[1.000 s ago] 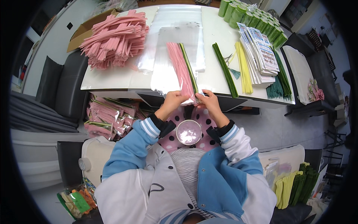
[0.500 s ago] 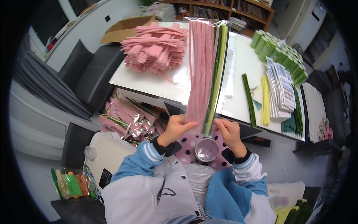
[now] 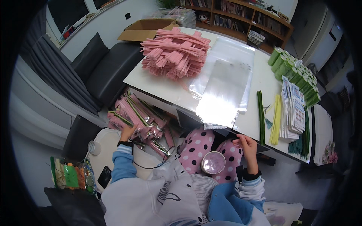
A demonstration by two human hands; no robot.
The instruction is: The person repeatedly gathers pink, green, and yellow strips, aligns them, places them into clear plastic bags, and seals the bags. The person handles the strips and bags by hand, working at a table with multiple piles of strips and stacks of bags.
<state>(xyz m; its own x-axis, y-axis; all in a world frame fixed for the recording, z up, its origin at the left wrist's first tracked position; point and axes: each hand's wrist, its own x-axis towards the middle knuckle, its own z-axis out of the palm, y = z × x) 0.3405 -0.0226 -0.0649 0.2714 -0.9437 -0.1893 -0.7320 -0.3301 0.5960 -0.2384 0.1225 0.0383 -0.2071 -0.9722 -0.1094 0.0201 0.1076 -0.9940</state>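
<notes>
My left hand point(image 3: 128, 132) reaches low to the left, at the near edge of a pile of clear bags point(image 3: 141, 116) packed with pink and green fuzzy stems. Its fingers are closed on the end of a bag of stems, partly hidden by the hand and the pile. My right hand point(image 3: 247, 147) is raised by the table's front edge, fingers loosely bent and apart, with nothing in them. Between my knees, on pink dotted cloth, rests a small round tub point(image 3: 213, 162). Flat empty clear bags point(image 3: 222, 88) lie stacked on the white table point(image 3: 166, 92).
Pink stems point(image 3: 175, 52) are heaped at the table's back left, near an open cardboard box point(image 3: 147, 30). Dark green stems point(image 3: 260, 116), yellow stems point(image 3: 276, 118), printed sheets point(image 3: 292, 109) and green rolls point(image 3: 296, 73) occupy the right. A phone point(image 3: 104, 177) and tape roll point(image 3: 94, 147) lie left.
The filled bag held upright by both hands has left the middle, and my left hand has swung left and down to the pile with it. My right hand has let go and shifted slightly right.
</notes>
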